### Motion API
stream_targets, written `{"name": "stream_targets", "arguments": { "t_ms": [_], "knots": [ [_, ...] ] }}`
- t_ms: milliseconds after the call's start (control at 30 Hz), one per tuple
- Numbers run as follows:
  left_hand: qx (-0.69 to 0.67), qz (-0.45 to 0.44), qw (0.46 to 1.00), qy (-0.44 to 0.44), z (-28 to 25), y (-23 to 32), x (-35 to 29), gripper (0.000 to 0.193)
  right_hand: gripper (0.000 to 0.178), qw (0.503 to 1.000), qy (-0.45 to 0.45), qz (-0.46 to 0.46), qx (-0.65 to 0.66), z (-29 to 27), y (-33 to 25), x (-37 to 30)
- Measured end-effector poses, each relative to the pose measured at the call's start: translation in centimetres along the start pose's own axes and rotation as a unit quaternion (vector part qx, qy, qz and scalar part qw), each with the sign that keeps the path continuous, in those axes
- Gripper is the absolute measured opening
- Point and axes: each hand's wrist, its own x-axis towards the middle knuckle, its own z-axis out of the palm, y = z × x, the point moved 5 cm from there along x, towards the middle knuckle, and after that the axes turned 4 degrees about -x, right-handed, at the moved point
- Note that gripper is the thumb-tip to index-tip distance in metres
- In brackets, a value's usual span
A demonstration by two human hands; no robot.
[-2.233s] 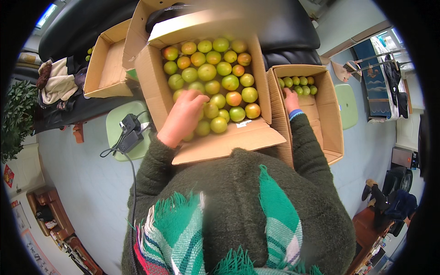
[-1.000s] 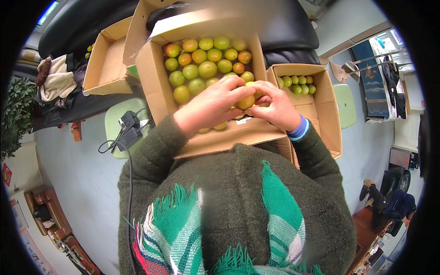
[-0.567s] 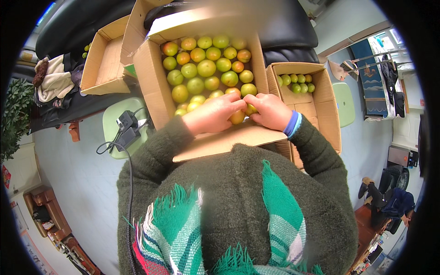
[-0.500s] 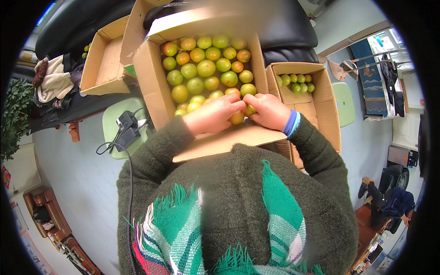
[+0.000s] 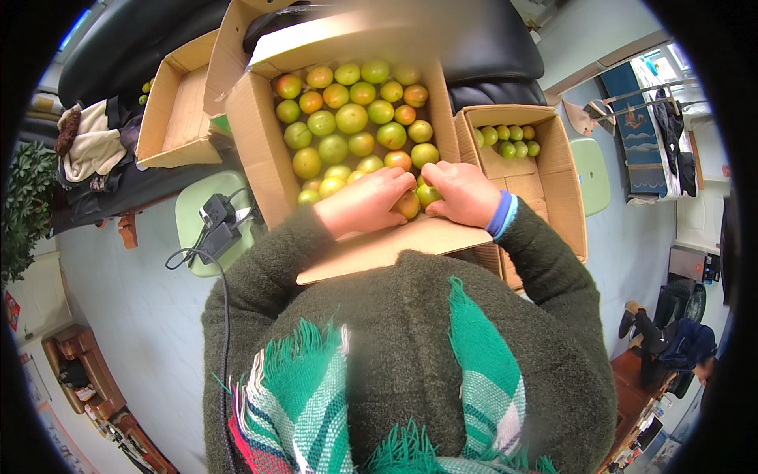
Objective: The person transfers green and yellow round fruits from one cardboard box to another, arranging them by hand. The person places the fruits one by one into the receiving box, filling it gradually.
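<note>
A large cardboard box [image 5: 264, 150] in front of me holds rows of green tomatoes [image 5: 351, 118], some blushing orange. Over its near side, my left hand [image 5: 365, 199] curls its fingers round an orange-green tomato [image 5: 407, 205]. Close beside it, my right hand [image 5: 466, 193] grips a greener tomato [image 5: 427, 195] between thumb and fingers. The two hands almost meet, and they cover part of the nearest row. A front flap [image 5: 387, 250] of the box folds out toward my body, under my wrists.
To the right stands a smaller cardboard box [image 5: 567, 186] with several green tomatoes at its far end. Another box [image 5: 178, 107] sits at left on a black sofa [image 5: 142, 47]. A pale green stool [image 5: 197, 189] carries black adapters [image 5: 219, 225], whose cable runs past my left arm.
My right hand has shifted slightly, and more of the green tomato at its fingertips now shows. The left hand stays over the near row. The whole view has moved very slightly.
</note>
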Motion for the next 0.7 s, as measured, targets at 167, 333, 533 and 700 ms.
{"name": "stream_targets", "arguments": {
  "t_ms": [167,333,533,700],
  "knots": [
    [0.006,0.018,1.0,0.002,-0.2,0.3,0.1,0.043,0.034,0.998,-0.012,-0.032,-0.048,0.3,-0.2,0.8],
    [0.037,0.051,0.998,-0.001,0.2,0.4,0.0,0.041,0.025,0.999,0.031,-0.007,-0.02,-0.5,0.8,0.2],
    [0.05,0.023,0.998,-0.024,0.6,-0.1,0.3,0.047,0.019,0.994,0.084,-0.039,0.051,-1.3,0.6,-0.8],
    [0.037,0.008,0.999,-0.009,-0.3,0.6,-0.2,0.054,0.008,0.93,0.287,0.139,0.182,-3.8,6.9,-5.7]
  ]
}}
